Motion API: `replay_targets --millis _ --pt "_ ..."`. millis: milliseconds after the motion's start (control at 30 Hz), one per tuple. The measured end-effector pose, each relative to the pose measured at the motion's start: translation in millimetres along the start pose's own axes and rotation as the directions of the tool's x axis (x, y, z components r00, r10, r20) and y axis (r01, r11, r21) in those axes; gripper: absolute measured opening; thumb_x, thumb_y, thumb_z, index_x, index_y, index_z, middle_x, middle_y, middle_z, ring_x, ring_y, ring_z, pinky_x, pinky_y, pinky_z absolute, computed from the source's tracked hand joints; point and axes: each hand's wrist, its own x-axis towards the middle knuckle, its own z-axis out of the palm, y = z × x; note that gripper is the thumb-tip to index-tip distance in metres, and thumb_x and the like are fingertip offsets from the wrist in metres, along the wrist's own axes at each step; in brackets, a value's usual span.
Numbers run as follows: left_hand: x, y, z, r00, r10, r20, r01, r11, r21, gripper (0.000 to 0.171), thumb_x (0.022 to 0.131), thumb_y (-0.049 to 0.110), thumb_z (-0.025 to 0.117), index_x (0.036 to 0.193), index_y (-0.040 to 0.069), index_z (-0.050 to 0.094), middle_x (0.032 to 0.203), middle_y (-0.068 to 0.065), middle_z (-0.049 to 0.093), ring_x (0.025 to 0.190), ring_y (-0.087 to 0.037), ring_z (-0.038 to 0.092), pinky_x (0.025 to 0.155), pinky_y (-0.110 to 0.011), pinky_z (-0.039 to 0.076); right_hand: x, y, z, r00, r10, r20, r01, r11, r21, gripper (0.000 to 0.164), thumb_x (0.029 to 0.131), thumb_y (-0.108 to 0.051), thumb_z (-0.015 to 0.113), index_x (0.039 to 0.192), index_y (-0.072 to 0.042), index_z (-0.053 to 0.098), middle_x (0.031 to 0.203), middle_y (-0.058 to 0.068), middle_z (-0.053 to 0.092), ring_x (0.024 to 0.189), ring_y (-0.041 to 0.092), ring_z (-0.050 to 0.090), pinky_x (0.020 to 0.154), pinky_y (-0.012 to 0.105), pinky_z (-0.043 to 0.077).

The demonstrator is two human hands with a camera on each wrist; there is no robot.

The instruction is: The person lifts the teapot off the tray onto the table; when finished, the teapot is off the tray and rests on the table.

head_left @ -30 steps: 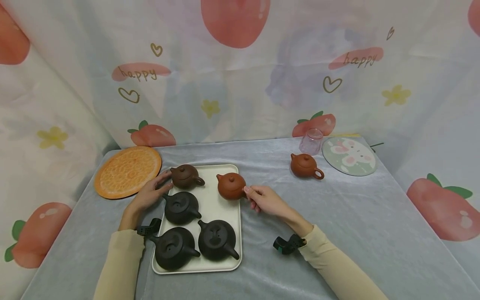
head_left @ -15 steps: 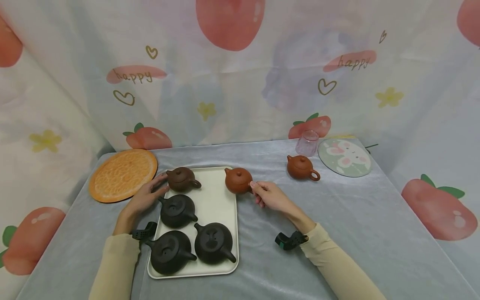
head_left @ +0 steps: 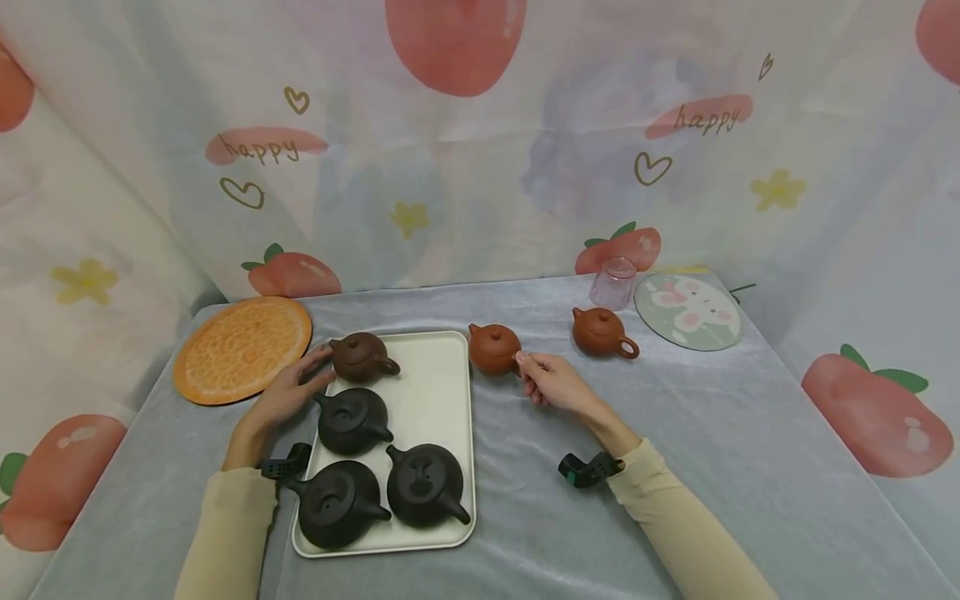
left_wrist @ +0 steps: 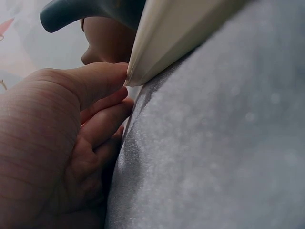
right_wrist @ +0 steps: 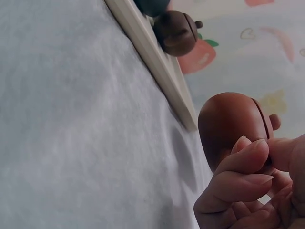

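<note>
In the head view my right hand (head_left: 555,383) pinches the handle of a reddish-brown clay teapot (head_left: 495,349), just beyond the tray's right rim. The right wrist view shows this teapot (right_wrist: 233,126) raised above the cloth, thumb and fingers at its handle. My left hand (head_left: 288,392) lies along the left rim of a cream tray (head_left: 427,400), its thumb touching the rim in the left wrist view. On the tray are a dark brown teapot (head_left: 360,357) and three black teapots, at left middle (head_left: 352,420), front left (head_left: 340,504) and front right (head_left: 426,485).
A second reddish-brown teapot (head_left: 602,332) stands on the grey cloth (head_left: 600,550) to the right. Behind it are a pink clear glass (head_left: 613,284) and a round rabbit-print mat (head_left: 688,312). An orange round mat (head_left: 242,350) lies at the back left.
My right hand has moved the reddish-brown teapot rightward, from over the tray to past its right rim. My left hand stays at the left rim. The head view has shifted slightly.
</note>
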Motion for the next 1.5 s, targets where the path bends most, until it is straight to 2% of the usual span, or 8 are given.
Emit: replay_targets --millis 133,367,800,1133,1500 --pt "0.9 1.9 0.1 1.0 0.009 0.001 -0.009 1.0 -0.013 0.073 0.098 0.045 0.056 0.153 0.004 0.031 0.158 -0.023 0.026 0.146 -0.045 0.02 0.113 -0.064 0.018 2 2 -6 1.0 0.01 -0.011 -0.01 1.0 -0.005 0.052 0.103 -0.044 0.044 0.087 0.004 0.055 0.066 0.001 0.055 0.056 0.012 0.051 0.051 0.028 0.044" --pt "-0.7 3.7 -2.2 1.0 -0.013 0.003 0.013 1.0 0.001 0.074 0.097 0.045 0.057 0.153 0.004 0.03 0.158 -0.023 0.025 0.146 -0.045 0.019 0.113 -0.065 0.017 4 3 -11 0.999 0.051 -0.017 -0.051 0.999 -0.001 0.052 0.104 -0.044 0.042 0.089 0.004 0.055 0.067 0.001 0.055 0.057 0.012 0.052 0.053 0.026 0.044" --pt "-2.0 8.6 -0.7 0.999 -0.029 0.015 0.029 1.0 -0.005 0.072 0.098 0.039 0.058 0.154 0.005 0.028 0.158 -0.024 0.025 0.145 -0.047 0.02 0.112 -0.066 0.018 5 12 -21 0.997 0.073 -0.041 -0.072 0.997 0.015 0.05 0.103 -0.044 0.044 0.09 0.004 0.055 0.07 0.001 0.055 0.058 0.01 0.051 0.052 0.025 0.043" --pt "-1.2 7.5 0.1 0.999 -0.039 0.01 0.039 0.999 0.0 0.073 0.098 0.04 0.057 0.154 0.004 0.027 0.157 -0.024 0.025 0.145 -0.046 0.019 0.112 -0.065 0.018 7 14 -23 0.994 0.101 -0.051 -0.098 0.994 0.044 0.05 0.103 -0.043 0.045 0.091 0.004 0.055 0.069 0.001 0.054 0.057 0.01 0.051 0.052 0.024 0.043" --pt "1.9 2.6 -0.6 1.0 -0.021 0.007 0.021 1.0 0.016 0.075 0.097 0.047 0.056 0.154 0.006 0.029 0.159 -0.021 0.024 0.146 -0.045 0.019 0.113 -0.065 0.017 10 18 -25 0.991 0.119 -0.064 -0.114 0.991 0.074 0.047 0.103 -0.042 0.045 0.09 0.002 0.054 0.069 0.001 0.054 0.058 0.009 0.051 0.052 0.022 0.043"
